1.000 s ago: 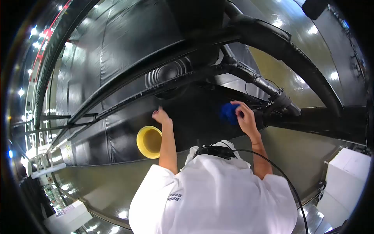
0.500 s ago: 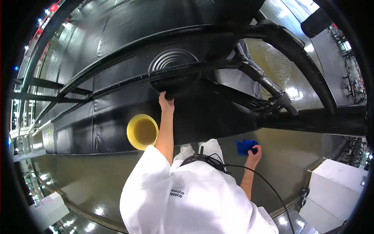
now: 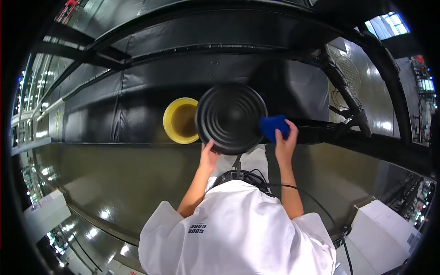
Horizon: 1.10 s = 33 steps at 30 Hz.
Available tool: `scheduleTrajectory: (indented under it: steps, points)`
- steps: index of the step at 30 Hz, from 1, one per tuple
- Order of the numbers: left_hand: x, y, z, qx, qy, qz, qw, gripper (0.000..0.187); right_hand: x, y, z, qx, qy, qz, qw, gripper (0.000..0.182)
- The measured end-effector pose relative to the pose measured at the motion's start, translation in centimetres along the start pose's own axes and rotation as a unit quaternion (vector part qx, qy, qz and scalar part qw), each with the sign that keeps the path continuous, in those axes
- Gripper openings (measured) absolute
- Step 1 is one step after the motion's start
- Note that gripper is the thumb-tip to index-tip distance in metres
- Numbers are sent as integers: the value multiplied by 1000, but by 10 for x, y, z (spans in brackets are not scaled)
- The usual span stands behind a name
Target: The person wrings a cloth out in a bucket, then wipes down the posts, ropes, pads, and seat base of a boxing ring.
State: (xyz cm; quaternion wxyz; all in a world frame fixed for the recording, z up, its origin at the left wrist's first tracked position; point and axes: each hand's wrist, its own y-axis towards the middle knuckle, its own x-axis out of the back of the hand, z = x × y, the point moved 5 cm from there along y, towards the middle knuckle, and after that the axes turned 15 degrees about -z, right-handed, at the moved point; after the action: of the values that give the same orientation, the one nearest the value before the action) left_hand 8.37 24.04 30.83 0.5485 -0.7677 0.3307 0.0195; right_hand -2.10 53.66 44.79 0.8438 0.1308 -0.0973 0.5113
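Gleaming olive floor point(image 3: 114, 183) beneath black disc point(image 3: 231, 118)

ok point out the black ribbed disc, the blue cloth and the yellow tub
black ribbed disc point(image 3: 231, 117), head view, centre of its ringed face
blue cloth point(image 3: 271, 126), head view, middle of the bunched fabric
yellow tub point(image 3: 176, 114), head view, left part of its rim

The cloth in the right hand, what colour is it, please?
Blue cloth, in the head view.

The round black ribbed plate point(image 3: 231, 118) faced the camera (held upright), a blue cloth point(image 3: 273, 126) touching its three-o'clock edge.
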Motion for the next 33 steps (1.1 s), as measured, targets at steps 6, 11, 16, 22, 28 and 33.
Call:
scheduleTrajectory:
  steps: [6, 11, 16, 22, 28, 33]
  points:
    - [-12, 12, -65, -205, 43, 6, 978, 53, -118, -25, 6, 387, -375, 94, 837, 49]
    - [-23, 24, -61, -288, 100, -47, 951, 52, -212, 8, 16, 406, -281, 122, 861, 49]
    - [-21, 45, -62, -309, 44, -73, 947, 45, -252, -56, 49, 434, -124, 305, 838, 43]
    - [-49, 44, -81, -280, 18, -125, 952, 43, -128, -82, 0, 345, -165, 330, 863, 30]
    - [-32, 57, -72, -324, 49, -119, 937, 44, -130, 17, -18, 323, -280, 109, 898, 44]
    - [-36, 57, -75, -315, 45, -115, 941, 43, -217, -20, 30, 374, -240, 201, 873, 74]
